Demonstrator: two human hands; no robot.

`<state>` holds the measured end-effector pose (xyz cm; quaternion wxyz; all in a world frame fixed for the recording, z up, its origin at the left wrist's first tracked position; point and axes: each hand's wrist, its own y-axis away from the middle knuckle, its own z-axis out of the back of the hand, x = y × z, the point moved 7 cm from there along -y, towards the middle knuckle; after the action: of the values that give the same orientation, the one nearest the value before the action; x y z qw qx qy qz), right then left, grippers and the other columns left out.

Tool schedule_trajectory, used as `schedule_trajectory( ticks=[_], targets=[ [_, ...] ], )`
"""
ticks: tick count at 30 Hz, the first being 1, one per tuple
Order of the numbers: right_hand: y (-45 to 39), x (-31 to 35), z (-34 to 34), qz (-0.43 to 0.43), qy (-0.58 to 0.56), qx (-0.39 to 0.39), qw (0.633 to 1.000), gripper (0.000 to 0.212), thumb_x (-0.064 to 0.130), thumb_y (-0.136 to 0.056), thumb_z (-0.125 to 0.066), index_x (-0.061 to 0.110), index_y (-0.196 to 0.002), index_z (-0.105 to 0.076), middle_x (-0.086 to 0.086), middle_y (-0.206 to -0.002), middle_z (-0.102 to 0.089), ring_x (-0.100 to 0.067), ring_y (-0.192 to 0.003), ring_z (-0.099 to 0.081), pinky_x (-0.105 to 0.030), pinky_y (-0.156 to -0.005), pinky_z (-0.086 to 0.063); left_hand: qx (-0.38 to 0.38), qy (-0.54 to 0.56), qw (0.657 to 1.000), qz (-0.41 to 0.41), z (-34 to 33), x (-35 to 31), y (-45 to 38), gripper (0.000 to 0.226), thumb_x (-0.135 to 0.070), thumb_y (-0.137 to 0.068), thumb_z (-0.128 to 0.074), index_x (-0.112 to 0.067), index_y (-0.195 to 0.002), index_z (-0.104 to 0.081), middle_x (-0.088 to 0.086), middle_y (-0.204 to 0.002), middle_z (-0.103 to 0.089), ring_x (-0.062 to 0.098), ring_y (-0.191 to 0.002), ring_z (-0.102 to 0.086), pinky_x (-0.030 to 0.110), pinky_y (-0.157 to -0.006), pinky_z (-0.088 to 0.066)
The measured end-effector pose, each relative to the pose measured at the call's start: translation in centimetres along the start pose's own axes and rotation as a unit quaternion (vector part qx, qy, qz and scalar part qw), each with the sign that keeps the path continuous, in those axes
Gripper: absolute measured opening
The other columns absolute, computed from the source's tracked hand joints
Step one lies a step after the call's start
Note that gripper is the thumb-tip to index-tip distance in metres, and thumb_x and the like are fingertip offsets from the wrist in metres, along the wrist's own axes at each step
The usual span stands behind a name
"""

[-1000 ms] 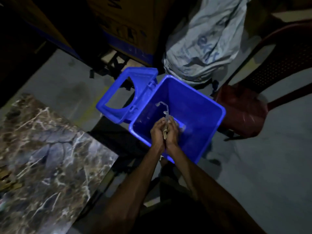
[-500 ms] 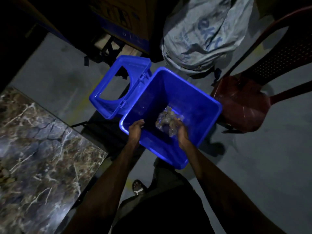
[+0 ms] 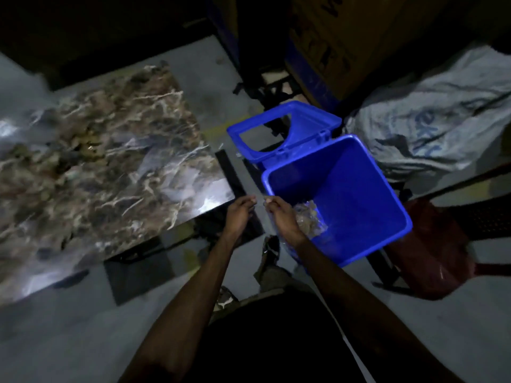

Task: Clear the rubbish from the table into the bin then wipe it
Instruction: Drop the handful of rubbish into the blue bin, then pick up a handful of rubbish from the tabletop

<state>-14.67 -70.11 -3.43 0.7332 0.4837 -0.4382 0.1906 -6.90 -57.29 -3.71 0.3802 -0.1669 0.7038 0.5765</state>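
The blue bin [image 3: 359, 194] stands open on the floor, its swing lid [image 3: 318, 125] hanging off the far side. A crumpled clear plastic bag of brownish rubbish [image 3: 311, 219] lies inside, against the near wall. My left hand [image 3: 239, 214] hovers just left of the bin's rim, between bin and table, fingers loosely curled and holding nothing. My right hand [image 3: 282, 217] is over the bin's near-left rim, also loosely curled with nothing plainly in it. The marble-patterned table [image 3: 154, 172] fills the left; small brownish bits [image 3: 88, 146] lie on it, blurred.
A dark red plastic chair [image 3: 431, 244] stands right of the bin. A grey printed sack [image 3: 431, 128] lies behind it, next to cardboard boxes [image 3: 326, 51]. My legs and feet [image 3: 271, 261] are below the hands on the grey floor.
The bag of rubbish left my hands and now lies in the bin. Both hands lifted out and drew back toward the table; my view swung left, showing more tabletop.
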Motion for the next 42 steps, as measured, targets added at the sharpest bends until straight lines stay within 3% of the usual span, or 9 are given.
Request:
schedule_trajectory(
  ticks=[6, 11, 15, 20, 23, 31, 34, 38, 42],
  targets=[
    [7.9, 3.7, -13.6, 0.119, 0.153, 0.092, 0.977, 0.017, 0.001, -0.098, -0.062, 0.008, -0.111, -0.070, 0.000, -0.101, -0.069, 0.013, -0.084, -0.062, -0.007, -0.079, -0.044, -0.127, -0.009, 0.985, -0.116, 15.0, 2.5, 8.4, 0.018, -0.007, -0.099, -0.064, -0.020, -0.108, -0.072, 0.004, -0.108, -0.075, 0.018, -0.101, -0.070, 0.031, -0.091, -0.054],
    [14.1, 2.8, -24.4, 0.197, 0.247, 0.190, 0.930, 0.025, 0.016, -0.100, -0.066, 0.009, -0.124, -0.067, -0.008, -0.117, -0.068, -0.013, -0.103, -0.066, -0.029, -0.093, -0.051, -0.216, 0.041, 0.969, -0.110, 25.9, 6.8, 13.6, 0.018, -0.028, -0.090, -0.065, -0.028, -0.107, -0.073, 0.004, -0.110, -0.076, 0.022, -0.105, -0.071, 0.037, -0.093, -0.055],
    [16.6, 3.4, -29.7, 0.227, 0.293, 0.240, 0.897, 0.030, 0.025, -0.101, -0.065, 0.010, -0.128, -0.065, -0.009, -0.122, -0.066, -0.021, -0.113, -0.064, -0.037, -0.098, -0.052, -0.290, 0.078, 0.947, -0.113, 32.5, 8.3, 16.3, 0.016, -0.011, -0.097, -0.067, -0.023, -0.106, -0.073, 0.006, -0.104, -0.076, 0.018, -0.093, -0.068, 0.035, -0.088, -0.052],
    [16.5, 4.0, -34.7, 0.258, 0.318, 0.266, 0.873, 0.032, 0.036, -0.100, -0.061, 0.015, -0.125, -0.065, -0.004, -0.122, -0.067, -0.019, -0.113, -0.064, -0.041, -0.099, -0.052, -0.321, 0.100, 0.937, -0.097, 36.9, 8.2, 16.8, 0.017, -0.009, -0.099, -0.065, -0.009, -0.113, -0.075, 0.009, -0.109, -0.075, 0.019, -0.094, -0.067, 0.014, -0.076, -0.050],
    [14.9, 4.5, -37.8, 0.275, 0.340, 0.283, 0.854, 0.032, 0.040, -0.099, -0.057, 0.019, -0.122, -0.064, -0.002, -0.119, -0.066, -0.019, -0.110, -0.063, -0.042, -0.096, -0.053, -0.337, 0.088, 0.934, -0.084, 39.2, 7.5, 16.8, 0.017, -0.004, -0.100, -0.061, -0.003, -0.114, -0.071, 0.002, -0.102, -0.071, 0.003, -0.087, -0.063, 0.004, -0.071, -0.046],
    [9.0, 8.0, -47.3, 0.249, 0.327, 0.325, 0.852, 0.028, 0.020, -0.103, -0.061, 0.012, -0.129, -0.063, -0.006, -0.122, -0.062, -0.015, -0.101, -0.065, -0.026, -0.084, -0.056, -0.364, 0.024, 0.930, -0.044, 49.0, 3.3, 13.3, 0.017, -0.007, -0.097, -0.063, -0.013, -0.111, -0.070, 0.005, -0.099, -0.070, 0.020, -0.090, -0.067, 0.033, -0.084, -0.053],
    [7.1, 8.2, -50.3, 0.253, 0.362, 0.339, 0.831, 0.032, 0.026, -0.100, -0.060, 0.012, -0.128, -0.063, -0.007, -0.122, -0.065, -0.019, -0.108, -0.065, -0.036, -0.092, -0.053, -0.389, 0.021, 0.921, -0.011, 51.9, 3.2, 10.7, 0.020, -0.016, -0.091, -0.062, -0.013, -0.109, -0.070, 0.008, -0.093, -0.073, 0.025, -0.081, -0.068, 0.039, -0.079, -0.058],
    [5.3, 6.3, -52.3, 0.224, 0.465, 0.384, 0.765, 0.041, 0.040, -0.098, -0.055, 0.013, -0.126, -0.064, -0.010, -0.114, -0.064, -0.029, -0.106, -0.062, -0.037, -0.089, -0.048, -0.381, 0.042, 0.922, 0.064, 53.3, 4.2, 6.8, 0.038, -0.023, -0.082, -0.056, -0.011, -0.116, -0.067, 0.011, -0.087, -0.074, 0.026, -0.074, -0.068, 0.033, -0.068, -0.056],
    [4.6, 6.4, -53.2, 0.233, 0.470, 0.379, 0.762, 0.030, 0.036, -0.102, -0.056, 0.017, -0.125, -0.063, 0.003, -0.100, -0.054, -0.022, -0.100, -0.060, -0.030, -0.079, -0.038, -0.363, 0.049, 0.926, 0.097, 54.0, 2.1, 4.6, 0.030, -0.009, -0.083, -0.062, -0.025, -0.108, -0.060, 0.007, -0.086, -0.068, 0.021, -0.071, -0.060, 0.029, -0.064, -0.045]
  ],
)
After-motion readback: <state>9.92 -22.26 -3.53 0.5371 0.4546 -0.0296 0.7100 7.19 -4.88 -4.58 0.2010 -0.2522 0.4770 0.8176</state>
